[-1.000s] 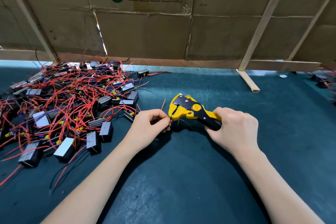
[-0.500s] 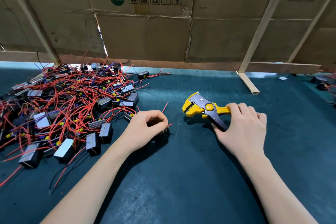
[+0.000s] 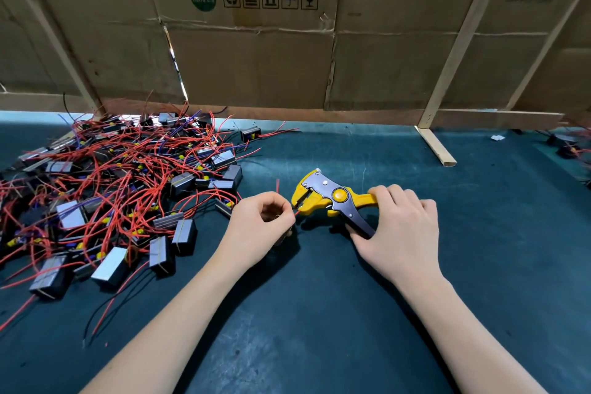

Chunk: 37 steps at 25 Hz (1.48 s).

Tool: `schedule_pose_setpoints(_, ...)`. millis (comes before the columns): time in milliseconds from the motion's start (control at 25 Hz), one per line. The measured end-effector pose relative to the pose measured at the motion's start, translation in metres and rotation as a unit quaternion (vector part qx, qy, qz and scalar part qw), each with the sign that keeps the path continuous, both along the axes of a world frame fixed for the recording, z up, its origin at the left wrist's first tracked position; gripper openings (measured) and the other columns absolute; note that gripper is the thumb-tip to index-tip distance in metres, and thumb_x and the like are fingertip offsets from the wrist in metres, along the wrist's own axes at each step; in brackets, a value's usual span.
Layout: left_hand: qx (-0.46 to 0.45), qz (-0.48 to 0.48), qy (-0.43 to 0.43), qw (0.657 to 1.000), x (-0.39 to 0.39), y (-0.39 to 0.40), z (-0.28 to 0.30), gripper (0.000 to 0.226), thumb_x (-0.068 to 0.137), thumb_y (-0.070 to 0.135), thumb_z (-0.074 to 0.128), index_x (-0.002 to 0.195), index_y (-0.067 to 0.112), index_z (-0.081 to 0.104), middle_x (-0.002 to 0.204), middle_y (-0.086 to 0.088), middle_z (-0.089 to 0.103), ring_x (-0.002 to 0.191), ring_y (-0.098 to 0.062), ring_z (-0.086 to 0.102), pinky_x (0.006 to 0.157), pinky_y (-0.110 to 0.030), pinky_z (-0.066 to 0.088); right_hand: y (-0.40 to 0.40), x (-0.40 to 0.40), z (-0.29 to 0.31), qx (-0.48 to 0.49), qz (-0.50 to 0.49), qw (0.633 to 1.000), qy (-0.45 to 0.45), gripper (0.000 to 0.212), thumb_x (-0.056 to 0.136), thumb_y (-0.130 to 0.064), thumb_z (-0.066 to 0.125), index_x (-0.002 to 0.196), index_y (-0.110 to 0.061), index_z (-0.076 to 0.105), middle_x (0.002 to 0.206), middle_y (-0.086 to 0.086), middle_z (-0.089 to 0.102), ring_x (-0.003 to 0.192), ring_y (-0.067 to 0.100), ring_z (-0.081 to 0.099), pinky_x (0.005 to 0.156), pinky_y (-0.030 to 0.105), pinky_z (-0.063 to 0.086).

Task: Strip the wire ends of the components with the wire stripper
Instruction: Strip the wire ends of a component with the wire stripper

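Holding one wire stripper point(image 3: 332, 200), two hands point(image 3: 259, 227) point(image 3: 399, 227), seemingly one red wire point(image 3: 296, 212).

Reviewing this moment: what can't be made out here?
Head view only:
- Component under the left hand: hidden by curled fingers.
- Whether the red wire end sits inside the wire stripper: too small.
- Stripper handles: partly covered by the right hand.
- Component pile: cut off at the left edge.

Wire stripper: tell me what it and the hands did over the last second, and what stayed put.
The right hand drew the wire stripper away to the right, then brought it back, so its open jaws now meet the red wire end pinched by the left hand. Neither hand let go. The left hand barely moved, and the pile of components lies as before.
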State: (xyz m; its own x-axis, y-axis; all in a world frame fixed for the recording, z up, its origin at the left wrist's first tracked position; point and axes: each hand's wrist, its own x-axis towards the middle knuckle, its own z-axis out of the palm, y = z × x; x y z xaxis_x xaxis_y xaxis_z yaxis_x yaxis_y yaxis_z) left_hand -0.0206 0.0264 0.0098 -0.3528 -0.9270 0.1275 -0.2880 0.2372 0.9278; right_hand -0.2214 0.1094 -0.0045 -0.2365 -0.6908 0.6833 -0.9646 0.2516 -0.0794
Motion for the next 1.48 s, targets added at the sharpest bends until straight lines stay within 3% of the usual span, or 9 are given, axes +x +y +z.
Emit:
schedule_pose_setpoints(120, -0.004, 0.006, -0.007, 1.0, -0.003, 0.002, -0.004, 0.013, 0.087, 0.009, 0.06, 0.075, 0.013, 0.063, 0.059, 0.001, 0.061, 0.056, -0.013, 0.052, 0.061, -0.028, 0.046, 0.0, 0.002, 0.0, -0.003, 0.004, 1.0, -0.004, 0.045, 0.063, -0.045, 0.081, 0.088, -0.013, 0.061, 0.076, -0.001, 0.055, 0.068, 0.029, 0.053, 0.066, 0.037, 0.034)
schedule_pose_setpoints(360, -0.047, 0.059, -0.004, 0.997, -0.004, 0.005, -0.005, 0.015, 0.085, 0.008, 0.063, 0.072, 0.016, 0.061, 0.064, -0.005, 0.065, 0.066, -0.027, 0.062, 0.067, -0.036, 0.051, 0.001, 0.001, 0.0, 0.004, -0.001, 1.0, -0.008, 0.045, 0.061, -0.043, 0.082, 0.087, -0.014, 0.061, 0.075, -0.001, 0.056, 0.068, 0.029, 0.054, 0.066, 0.037, 0.035)
schedule_pose_setpoints(560, -0.049, 0.082, 0.012, 0.995, -0.002, 0.005, -0.003, 0.013, 0.084, 0.006, 0.064, 0.074, 0.014, 0.063, 0.065, -0.006, 0.066, 0.069, -0.029, 0.064, 0.069, -0.039, 0.053, 0.003, -0.001, -0.001, 0.002, 0.002, 1.0, -0.003, 0.046, 0.06, -0.044, 0.081, 0.089, -0.014, 0.061, 0.076, -0.002, 0.056, 0.068, 0.029, 0.054, 0.066, 0.037, 0.035)
schedule_pose_setpoints(760, -0.005, 0.072, 0.029, 0.997, -0.001, 0.003, -0.005, 0.014, 0.086, 0.007, 0.064, 0.074, 0.014, 0.065, 0.064, -0.006, 0.069, 0.054, -0.01, 0.062, 0.056, -0.023, 0.046, 0.001, 0.0, -0.001, 0.001, -0.006, 1.0, 0.007, 0.046, 0.06, -0.043, 0.082, 0.087, -0.013, 0.061, 0.074, 0.0, 0.055, 0.067, 0.029, 0.053, 0.065, 0.037, 0.034)
schedule_pose_setpoints(1040, 0.06, -0.05, 0.088, 0.993, 0.012, -0.008, 0.003, 0.012, 0.082, 0.002, 0.075, 0.077, 0.006, 0.065, 0.071, -0.006, 0.074, 0.069, -0.012, 0.07, 0.068, -0.015, 0.052, 0.003, -0.009, 0.0, 0.006, -0.032, 0.999, 0.001, 0.046, 0.06, -0.041, 0.083, 0.087, -0.011, 0.061, 0.075, 0.002, 0.056, 0.067, 0.03, 0.053, 0.066, 0.038, 0.033)
schedule_pose_setpoints(1240, 0.038, 0.054, 0.137, 0.988, 0.005, -0.005, -0.003, 0.014, 0.08, 0.003, 0.077, 0.074, 0.011, 0.067, 0.074, -0.008, 0.073, 0.073, -0.018, 0.069, 0.073, -0.024, 0.054, 0.002, -0.002, 0.001, 0.001, -0.009, 1.0, 0.008, 0.045, 0.06, -0.042, 0.082, 0.088, -0.013, 0.061, 0.076, 0.0, 0.056, 0.068, 0.029, 0.052, 0.066, 0.037, 0.034)
schedule_pose_setpoints(1360, 0.007, 0.093, 0.128, 0.987, -0.002, -0.004, -0.008, 0.019, 0.078, 0.008, 0.08, 0.07, 0.019, 0.068, 0.073, 0.004, 0.072, 0.072, -0.011, 0.066, 0.069, -0.017, 0.051, 0.0, 0.005, 0.001, -0.005, -0.011, 1.0, 0.005, 0.044, 0.062, -0.044, 0.079, 0.087, -0.013, 0.06, 0.076, 0.0, 0.055, 0.068, 0.029, 0.052, 0.066, 0.037, 0.035)
schedule_pose_setpoints(1480, 0.002, 0.12, 0.132, 0.984, -0.006, -0.001, -0.012, 0.016, 0.079, 0.009, 0.079, 0.072, 0.018, 0.068, 0.076, 0.001, 0.073, 0.074, -0.014, 0.067, 0.071, -0.022, 0.052, -0.002, 0.008, 0.001, -0.012, -0.018, 1.0, -0.003, 0.042, 0.066, -0.046, 0.077, 0.085, -0.013, 0.06, 0.073, 0.0, 0.055, 0.064, 0.029, 0.052, 0.063, 0.037, 0.035)
